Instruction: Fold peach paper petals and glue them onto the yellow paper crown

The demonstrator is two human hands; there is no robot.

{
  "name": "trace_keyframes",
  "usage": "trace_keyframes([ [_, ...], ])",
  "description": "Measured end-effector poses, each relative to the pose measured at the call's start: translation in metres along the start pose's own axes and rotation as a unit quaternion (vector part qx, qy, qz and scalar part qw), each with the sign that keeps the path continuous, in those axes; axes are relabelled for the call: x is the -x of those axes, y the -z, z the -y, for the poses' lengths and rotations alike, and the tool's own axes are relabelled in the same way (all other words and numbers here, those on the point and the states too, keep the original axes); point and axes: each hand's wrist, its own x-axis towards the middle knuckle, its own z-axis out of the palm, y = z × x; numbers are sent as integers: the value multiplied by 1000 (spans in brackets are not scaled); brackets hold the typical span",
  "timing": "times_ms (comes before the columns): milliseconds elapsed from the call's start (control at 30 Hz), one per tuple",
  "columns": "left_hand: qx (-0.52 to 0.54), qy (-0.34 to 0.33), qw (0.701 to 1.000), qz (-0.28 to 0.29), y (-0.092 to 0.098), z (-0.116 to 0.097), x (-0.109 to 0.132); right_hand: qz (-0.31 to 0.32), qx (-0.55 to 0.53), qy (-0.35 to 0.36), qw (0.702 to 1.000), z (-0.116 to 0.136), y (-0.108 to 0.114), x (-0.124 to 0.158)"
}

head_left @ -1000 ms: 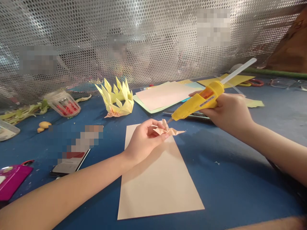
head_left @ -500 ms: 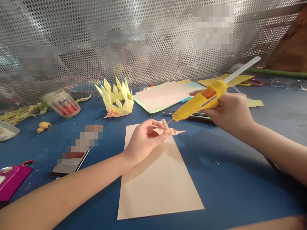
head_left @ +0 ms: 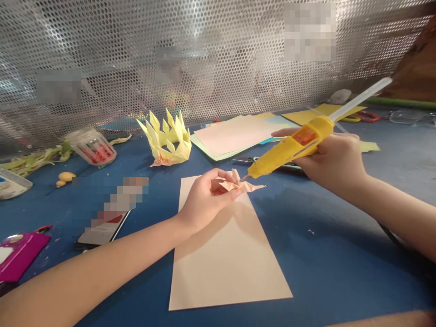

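Note:
My left hand (head_left: 209,197) pinches a small folded paper flower (head_left: 250,186), pale peach with pointed petals, above a sheet of peach paper (head_left: 228,263). In my right hand (head_left: 335,156) is a yellow hot glue gun (head_left: 293,146), with a long clear glue stick (head_left: 364,97) jutting from its back. The gun's metal nozzle points down and left, its tip at the middle of the flower; whether it touches the paper I cannot tell. Behind my left hand stands a yellow folded-paper crown (head_left: 172,152) with peach folds at its front.
Stacked coloured paper (head_left: 231,136) lies at the back, with scissors (head_left: 368,116) and glasses (head_left: 403,116) to its right. On the left are a clear jar (head_left: 91,147) with red bits, a phone (head_left: 102,231) and a magenta object (head_left: 22,254). A perforated metal screen (head_left: 218,41) closes the rear.
My right hand and the glue gun have shifted slightly right in view. The whole scene has also slid a little to the right. My left hand keeps its pinch on the flower.

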Motion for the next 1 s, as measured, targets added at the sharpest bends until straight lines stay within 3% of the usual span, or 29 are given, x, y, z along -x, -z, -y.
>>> trace_keyframes([
  [233,-8,-5,1000,-9,0,0,1,-54,-14,117,992,8,1,-3],
  [467,15,3,1000,1,0,0,0,-82,-11,154,985,6,1,-5],
  [1000,2,3,1000,-3,0,1,-1,-74,43,125,988,2,0,-1],
])
